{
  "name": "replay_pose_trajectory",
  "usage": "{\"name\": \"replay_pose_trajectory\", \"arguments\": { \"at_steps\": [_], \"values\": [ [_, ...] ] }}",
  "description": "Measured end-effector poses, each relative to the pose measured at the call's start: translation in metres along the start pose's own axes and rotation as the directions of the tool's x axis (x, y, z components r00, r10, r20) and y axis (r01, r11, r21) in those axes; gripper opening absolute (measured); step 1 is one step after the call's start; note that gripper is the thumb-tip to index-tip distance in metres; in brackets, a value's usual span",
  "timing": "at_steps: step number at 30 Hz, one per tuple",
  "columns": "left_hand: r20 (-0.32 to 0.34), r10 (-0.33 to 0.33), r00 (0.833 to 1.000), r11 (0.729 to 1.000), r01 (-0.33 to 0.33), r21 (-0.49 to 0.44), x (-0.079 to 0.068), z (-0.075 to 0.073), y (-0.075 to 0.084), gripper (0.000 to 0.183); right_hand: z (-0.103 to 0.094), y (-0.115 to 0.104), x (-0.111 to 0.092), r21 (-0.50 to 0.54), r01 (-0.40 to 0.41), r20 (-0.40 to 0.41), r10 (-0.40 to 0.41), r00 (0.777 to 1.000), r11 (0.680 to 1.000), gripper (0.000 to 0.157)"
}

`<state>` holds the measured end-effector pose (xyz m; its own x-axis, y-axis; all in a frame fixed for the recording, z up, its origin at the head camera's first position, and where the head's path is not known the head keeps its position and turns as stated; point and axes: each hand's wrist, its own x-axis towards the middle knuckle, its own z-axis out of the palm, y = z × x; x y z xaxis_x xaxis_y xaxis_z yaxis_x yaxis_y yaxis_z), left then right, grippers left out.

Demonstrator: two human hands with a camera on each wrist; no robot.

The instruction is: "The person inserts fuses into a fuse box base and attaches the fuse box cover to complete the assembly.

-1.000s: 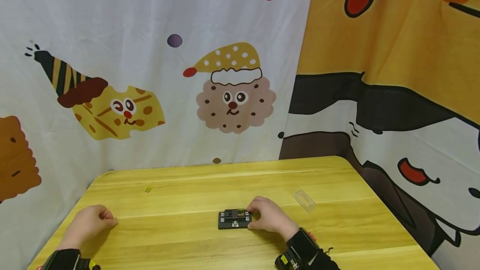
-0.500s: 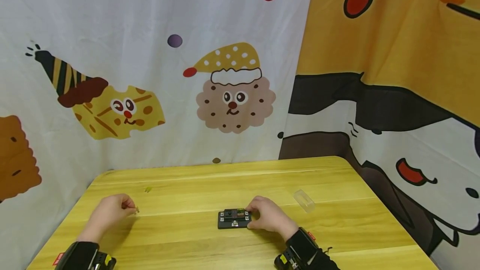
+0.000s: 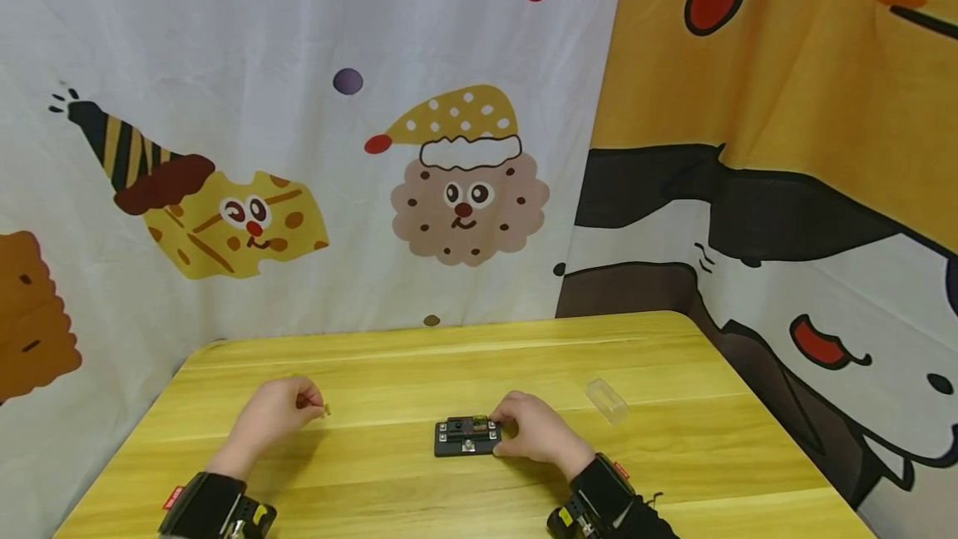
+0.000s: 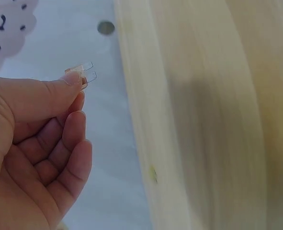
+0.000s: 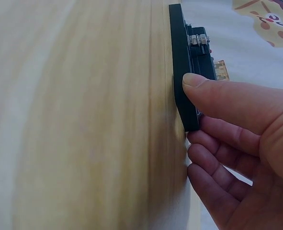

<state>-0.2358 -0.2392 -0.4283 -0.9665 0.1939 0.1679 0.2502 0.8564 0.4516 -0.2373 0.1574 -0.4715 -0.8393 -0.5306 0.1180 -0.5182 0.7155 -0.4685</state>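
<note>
My left hand [image 3: 275, 416] is above the left part of the table, pinching a small translucent blade fuse [image 4: 85, 73] between thumb and index finger. Two thin metal prongs stick out from the fuse, away from the fingertips. Black and flat, a fuse block [image 3: 466, 447] with metal screw terminals lies on the table near the middle. My right hand [image 3: 537, 431] grips its right end, with the thumb on the near side in the right wrist view. An amber translucent piece [image 5: 221, 70] stands up from the block, partly behind the thumb.
A clear plastic cover [image 3: 608, 401] lies on the wooden table [image 3: 389, 373] behind and right of the right hand. In the left wrist view, a tiny yellow-green piece [image 4: 153, 173] sits on the table. A printed curtain [image 3: 299, 40] hangs behind the table's far edge.
My left hand has moved right and a little away from me, carrying the fuse toward the block. The right hand and the fuse block have stayed in place.
</note>
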Motion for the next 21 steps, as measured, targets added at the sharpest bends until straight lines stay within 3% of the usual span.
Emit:
{"name": "replay_pose_trajectory", "arguments": {
  "at_steps": [8,21],
  "values": [
    [-0.023,0.062,0.998,0.997,-0.063,-0.039,0.009,0.018,0.029,0.013,0.0,0.001,0.0,0.002,0.003,0.003,-0.003,1.0,1.0,0.041],
    [-0.049,0.188,0.981,0.978,-0.192,-0.082,0.021,0.049,0.062,0.015,0.001,0.001,0.0,-0.002,0.002,0.002,-0.002,1.0,1.0,0.041]
  ]
}}
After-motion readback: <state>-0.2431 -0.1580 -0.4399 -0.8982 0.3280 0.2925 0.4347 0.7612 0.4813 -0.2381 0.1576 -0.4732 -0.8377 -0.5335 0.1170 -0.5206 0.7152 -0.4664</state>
